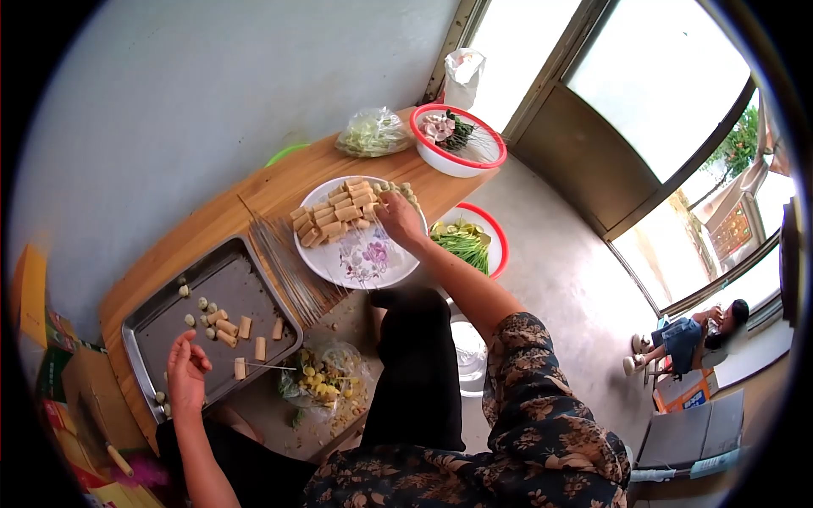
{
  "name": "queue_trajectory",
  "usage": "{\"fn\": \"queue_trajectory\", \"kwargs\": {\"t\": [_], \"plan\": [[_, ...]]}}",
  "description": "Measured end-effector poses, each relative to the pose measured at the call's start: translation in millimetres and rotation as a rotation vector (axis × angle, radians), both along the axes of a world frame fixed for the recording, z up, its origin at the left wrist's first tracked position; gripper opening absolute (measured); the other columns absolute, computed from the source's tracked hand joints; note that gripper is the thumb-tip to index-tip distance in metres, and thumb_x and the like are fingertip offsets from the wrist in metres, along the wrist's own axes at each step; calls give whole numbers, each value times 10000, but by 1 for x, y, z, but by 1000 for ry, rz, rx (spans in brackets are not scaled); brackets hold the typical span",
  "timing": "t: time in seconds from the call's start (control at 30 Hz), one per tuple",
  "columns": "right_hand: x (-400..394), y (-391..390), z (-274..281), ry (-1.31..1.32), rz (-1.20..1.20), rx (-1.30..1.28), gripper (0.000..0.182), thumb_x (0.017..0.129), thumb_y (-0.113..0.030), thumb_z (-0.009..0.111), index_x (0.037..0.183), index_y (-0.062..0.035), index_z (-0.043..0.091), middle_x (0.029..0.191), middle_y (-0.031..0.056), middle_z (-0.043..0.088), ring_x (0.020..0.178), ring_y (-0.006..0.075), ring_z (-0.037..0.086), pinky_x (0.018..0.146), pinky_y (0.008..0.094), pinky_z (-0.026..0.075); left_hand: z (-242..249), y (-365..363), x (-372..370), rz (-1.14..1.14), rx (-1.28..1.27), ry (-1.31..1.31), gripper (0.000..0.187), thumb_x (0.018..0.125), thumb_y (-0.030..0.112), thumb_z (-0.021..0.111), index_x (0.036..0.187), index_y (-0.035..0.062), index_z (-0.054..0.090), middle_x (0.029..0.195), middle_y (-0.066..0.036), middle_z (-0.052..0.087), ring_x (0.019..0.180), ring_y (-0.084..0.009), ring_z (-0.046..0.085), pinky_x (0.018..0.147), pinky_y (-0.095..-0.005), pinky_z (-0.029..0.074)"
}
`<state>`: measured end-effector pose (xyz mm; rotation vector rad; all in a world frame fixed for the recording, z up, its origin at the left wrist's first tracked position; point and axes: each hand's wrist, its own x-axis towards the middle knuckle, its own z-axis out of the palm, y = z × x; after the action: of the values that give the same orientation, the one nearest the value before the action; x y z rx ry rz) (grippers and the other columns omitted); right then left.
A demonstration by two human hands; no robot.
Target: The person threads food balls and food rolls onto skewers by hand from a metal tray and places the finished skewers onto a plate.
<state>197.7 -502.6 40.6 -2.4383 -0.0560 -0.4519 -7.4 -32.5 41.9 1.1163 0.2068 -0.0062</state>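
Observation:
My right hand [398, 218] reaches over a white flower-patterned plate [373, 264] with its fingers bunched at the skewered pieces; what they hold is hidden. Tan cut rolls [332, 216] are stacked on the plate, with small greenish pieces [408, 193] beside them. My left hand [186, 372], its fingers loosely curled and apart, hovers over the near side of a metal tray [222, 269], holding nothing visible. Several loose tan rolls [246, 327] and small pale round pieces [189, 320] lie in the tray. One roll [240, 368] at the tray's edge has a thin stick in it.
Thin skewers [292, 267] lie between tray and plate on the wooden table [275, 182]. Behind are a bag of greens [373, 134] and a red-rimmed basin [457, 165]. Below stand another basin with green vegetables [464, 245] and a scrap bag [326, 381]. A person [684, 339] sits near the doorway.

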Motion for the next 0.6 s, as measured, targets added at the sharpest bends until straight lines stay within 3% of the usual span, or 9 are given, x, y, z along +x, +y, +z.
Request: {"fn": "queue_trajectory", "kwargs": {"t": [0.17, 0.27, 0.37, 0.6], "plan": [[25, -64, -25, 46, -184, 23, 436, 833, -294, 591, 1154, -3, 541, 1167, 230, 557, 1109, 363, 517, 932, 422, 407, -9, -7, 6, 7, 49, 88, 217, 968, 261, 505, 1096, 95, 558, 723, -1, 549, 599, -100, 511, 565, -237, 427], [41, -82, -49, 96, -314, 82, 535, 874, -345, 534, 1252, 29, 478, 1247, 261, 513, 1201, 376, 459, 1019, 412, 351, -11, -11, 10, 11, 65, 118, 207, 968, 240, 499, 1103, 92, 552, 722, -5, 550, 595, -101, 512, 567, -235, 433], [61, -94, -75, -27, -339, 34, 481, 888, -326, 504, 1233, 7, 476, 1197, 261, 528, 1133, 401, 488, 958, 447, 394, -15, -9, 10, 9, 93, 146, 211, 968, 229, 498, 1111, 84, 549, 724, -11, 551, 598, -102, 516, 569, -235, 436], [83, -103, -103, -5, -329, 82, 510, 902, -311, 472, 1252, 59, 451, 1203, 275, 529, 1157, 400, 473, 979, 432, 376, -16, -12, 15, -17, 126, 163, 226, 969, 223, 496, 1114, 59, 553, 729, -24, 554, 603, -104, 521, 572, -232, 440]]}}
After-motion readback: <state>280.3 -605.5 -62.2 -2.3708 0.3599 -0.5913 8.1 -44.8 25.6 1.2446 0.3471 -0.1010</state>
